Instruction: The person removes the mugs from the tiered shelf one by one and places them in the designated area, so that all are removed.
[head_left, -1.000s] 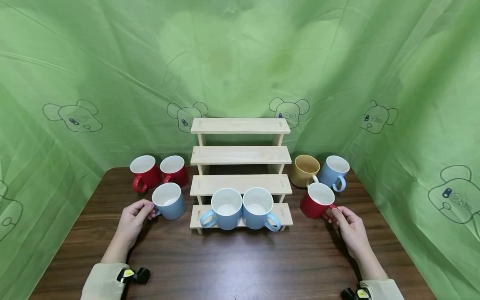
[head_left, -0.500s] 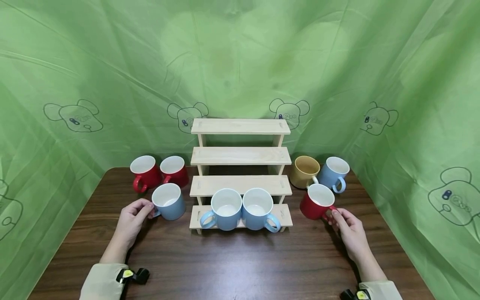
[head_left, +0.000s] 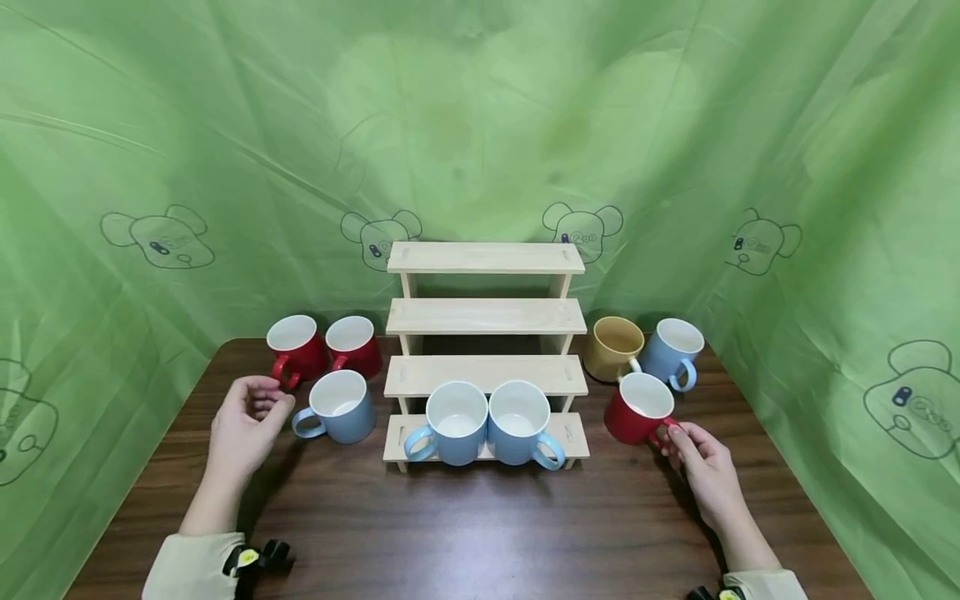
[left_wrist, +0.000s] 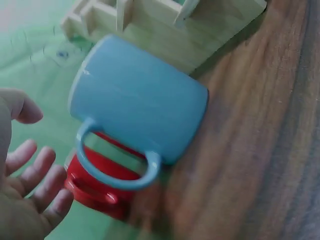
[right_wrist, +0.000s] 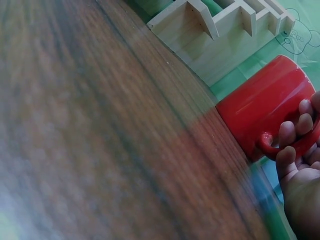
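Note:
My left hand (head_left: pixel 247 425) is beside a light blue mug (head_left: pixel 342 408), apart from its handle. In the left wrist view that mug (left_wrist: pixel 140 95) stands upright, and the loosely bent fingers (left_wrist: pixel 42 172) hold nothing. On the right, my right hand (head_left: pixel 697 458) pinches the handle of a red mug (head_left: pixel 637 412) between thumb and fingers. The right wrist view shows the red mug (right_wrist: pixel 270 105) upright, its base at the table surface, with fingers through and around its handle.
A wooden step shelf (head_left: pixel 486 375) stands mid-table; two light blue mugs (head_left: pixel 456 425) sit on its lowest step. Two red mugs (head_left: pixel 300 354) stand at the back left. A yellow mug (head_left: pixel 611 354) and another blue mug (head_left: pixel 667 358) stand at the back right. Green cloth (head_left: pixel 480 125) hangs behind.
My left hand has let go of the blue mug's handle and moved left and slightly up, its fingers loosened. The right hand still holds the red mug's handle in place. The head view has shifted slightly.

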